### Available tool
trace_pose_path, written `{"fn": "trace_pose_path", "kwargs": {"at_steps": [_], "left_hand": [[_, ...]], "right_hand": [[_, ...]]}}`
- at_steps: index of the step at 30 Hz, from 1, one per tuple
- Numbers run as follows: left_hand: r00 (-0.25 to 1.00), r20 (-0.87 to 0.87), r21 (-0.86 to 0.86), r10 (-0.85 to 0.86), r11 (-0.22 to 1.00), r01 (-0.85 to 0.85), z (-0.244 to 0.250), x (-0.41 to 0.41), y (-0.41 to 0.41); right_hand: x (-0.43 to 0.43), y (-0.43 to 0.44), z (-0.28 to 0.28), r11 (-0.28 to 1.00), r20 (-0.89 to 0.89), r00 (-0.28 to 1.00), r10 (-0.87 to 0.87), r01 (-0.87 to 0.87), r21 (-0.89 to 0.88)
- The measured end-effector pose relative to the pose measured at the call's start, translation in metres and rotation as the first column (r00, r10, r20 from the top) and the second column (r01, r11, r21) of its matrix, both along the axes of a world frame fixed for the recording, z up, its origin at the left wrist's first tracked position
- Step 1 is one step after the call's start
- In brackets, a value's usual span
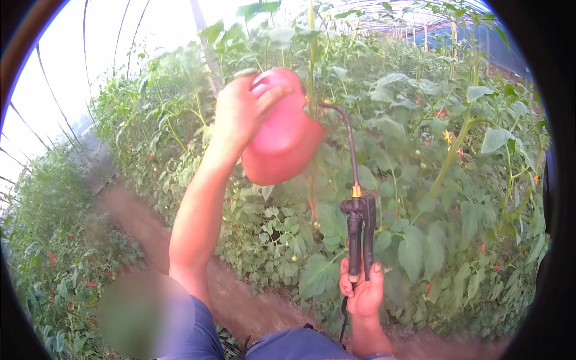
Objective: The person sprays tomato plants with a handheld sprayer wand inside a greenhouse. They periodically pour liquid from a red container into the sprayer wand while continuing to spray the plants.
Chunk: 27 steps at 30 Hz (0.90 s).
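Note:
My left hand (240, 108) is raised and grips a red plastic shell (281, 144), which looks like a cut-open container, by its upper edge. The shell's open, notched side faces right, beside an upright green plant stem (312, 58). Low on the right, my right hand (363, 290) holds the bottom of a black sprayer handle (355, 234) with a trigger lever. From a brass-coloured fitting (356, 191), a thin dark wand (350, 144) rises and bends left. Its nozzle tip (325, 105) points towards the stem and the shell. A black hose (344, 315) hangs below the handle.
Tomato plants (279, 229) with small green fruit fill the row ahead. A thick leaning stem (454, 153) with yellow flowers stands at right. More plants (58, 225) grow at left across a bare soil path (139, 216). Greenhouse film (67, 58) on curved ribs encloses them.

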<state>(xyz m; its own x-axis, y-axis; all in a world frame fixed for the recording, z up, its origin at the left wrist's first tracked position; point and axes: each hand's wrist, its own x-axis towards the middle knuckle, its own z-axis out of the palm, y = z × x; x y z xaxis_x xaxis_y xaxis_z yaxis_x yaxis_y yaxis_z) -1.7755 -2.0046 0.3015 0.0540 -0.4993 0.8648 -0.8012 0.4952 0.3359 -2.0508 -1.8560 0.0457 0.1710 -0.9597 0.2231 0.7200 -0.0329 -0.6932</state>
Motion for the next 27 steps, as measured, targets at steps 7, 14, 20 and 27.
{"fn": "trace_pose_path", "kwargs": {"at_steps": [7,14,20,27], "left_hand": [[1.000,-0.006,0.140,-0.013,0.990,0.014,0.014,-0.013,0.004],[0.989,0.135,0.163,0.063,0.983,-0.085,0.022,-0.032,-0.001],[0.997,0.072,0.173,-0.016,0.985,0.003,0.017,-0.026,0.006],[0.995,-0.065,0.033,-0.081,0.996,0.084,-0.016,-0.010,0.041]], "right_hand": [[-0.002,-0.021,0.000,0.997,0.064,0.995,0.076,-0.075,-0.018],[-0.019,-0.017,0.000,0.998,-0.020,0.998,0.055,-0.055,0.000],[-0.017,-0.027,-0.017,0.980,0.033,0.980,0.198,-0.196,-0.036],[-0.001,0.000,-0.043,0.990,0.120,0.983,0.136,-0.129,-0.062]]}}
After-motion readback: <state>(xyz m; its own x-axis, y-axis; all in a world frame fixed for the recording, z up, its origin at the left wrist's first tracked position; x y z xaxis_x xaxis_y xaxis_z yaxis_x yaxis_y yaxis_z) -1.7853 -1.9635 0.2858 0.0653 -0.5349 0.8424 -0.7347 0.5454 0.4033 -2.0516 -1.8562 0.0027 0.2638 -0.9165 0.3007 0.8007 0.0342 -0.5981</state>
